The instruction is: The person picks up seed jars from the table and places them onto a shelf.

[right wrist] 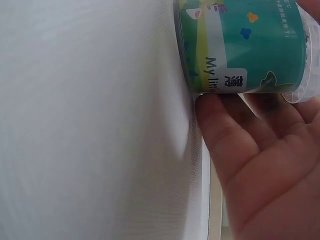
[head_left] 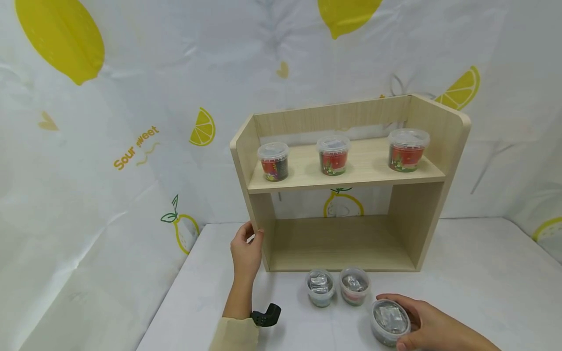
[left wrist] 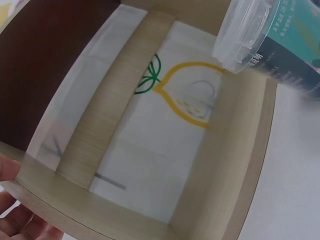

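My left hand (head_left: 247, 251) grips the front edge of the left side panel of a light wooden two-tier shelf (head_left: 259, 214). In the left wrist view the thumb (left wrist: 8, 168) lies inside the panel, with the fingers around its outer face. At the lower right, my right hand (head_left: 428, 322) holds a small plastic tub (head_left: 390, 319) by its side, fingers curled around it. Its clear lid faces up over a silver packet. The right wrist view shows the tub's green label (right wrist: 250, 45) with printed letters, its base right at the white tabletop.
Two similar lidded tubs, one left (head_left: 320, 287) and one right (head_left: 354, 286), stand before the shelf. Three red-labelled tubs, left (head_left: 274, 165), middle (head_left: 333, 158) and right (head_left: 406, 153), stand on the upper board (head_left: 298, 180). A lemon-print cloth (head_left: 131, 73) hangs behind.
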### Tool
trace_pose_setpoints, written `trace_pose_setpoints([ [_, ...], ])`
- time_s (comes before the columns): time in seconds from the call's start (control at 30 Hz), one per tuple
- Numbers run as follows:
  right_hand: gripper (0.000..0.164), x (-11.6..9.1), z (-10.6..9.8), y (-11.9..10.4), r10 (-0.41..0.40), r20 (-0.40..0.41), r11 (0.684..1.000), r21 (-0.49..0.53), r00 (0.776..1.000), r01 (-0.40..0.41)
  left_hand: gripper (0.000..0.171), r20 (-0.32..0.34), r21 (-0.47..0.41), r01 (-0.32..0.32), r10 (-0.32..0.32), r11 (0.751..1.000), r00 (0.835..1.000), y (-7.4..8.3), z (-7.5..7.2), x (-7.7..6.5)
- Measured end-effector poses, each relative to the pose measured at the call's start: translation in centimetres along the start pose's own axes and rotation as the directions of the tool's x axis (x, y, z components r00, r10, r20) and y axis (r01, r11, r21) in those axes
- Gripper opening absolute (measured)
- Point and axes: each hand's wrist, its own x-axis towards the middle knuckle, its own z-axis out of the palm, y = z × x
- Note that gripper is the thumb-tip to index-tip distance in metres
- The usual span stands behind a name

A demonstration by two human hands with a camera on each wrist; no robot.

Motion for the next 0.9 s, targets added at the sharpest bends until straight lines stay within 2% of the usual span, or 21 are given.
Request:
trace_pose_setpoints([
  [0.17,0.083,0.1,-0.1,0.1,0.033,-0.020,0.999,0.026,0.999,-0.033,0.027,-0.004,0.003,-0.004,0.004,1.000,1.000,-0.1,-0.1,0.1],
  [0.23,0.081,0.1,-0.3,0.1,0.034,-0.063,0.999,-0.005,0.997,-0.034,0.027,-0.004,0.002,-0.006,0.006,1.000,1.000,-0.1,0.0,0.1],
  [0.33,0.075,0.2,-0.7,-0.3,-0.007,-0.190,0.993,-0.120,0.982,-0.017,0.026,-0.007,0.003,-0.007,0.007,1.000,1.000,-0.3,0.0,0.2],
  [0.43,0.072,0.7,-1.1,-1.1,-0.087,-0.348,0.966,-0.257,0.933,-0.006,0.027,-0.013,0.000,-0.004,0.004,1.000,1.000,-0.4,0.0,0.3],
  [0.57,0.074,1.9,-1.5,-2.5,-0.108,-0.507,0.966,-0.255,0.855,-0.029,0.029,-0.011,0.009,0.014,-0.014,1.000,1.000,0.2,0.0,0.2],
  [0.63,0.075,2.6,-1.8,-3.0,-0.097,-0.560,0.969,-0.240,0.823,-0.049,0.030,0.001,0.019,0.020,-0.020,1.000,1.000,1.1,-0.1,-0.1],
  [0.77,0.079,4.0,-2.8,-3.5,-0.087,-0.638,0.956,-0.269,0.765,-0.115,0.029,0.016,0.031,0.018,-0.019,0.999,1.000,3.1,-0.4,-0.8],
  [0.9,0.080,5.2,-3.8,-3.3,-0.091,-0.674,0.951,-0.278,0.734,-0.137,0.029,0.008,0.030,0.009,-0.009,1.000,1.000,4.0,-0.5,-1.2],
])
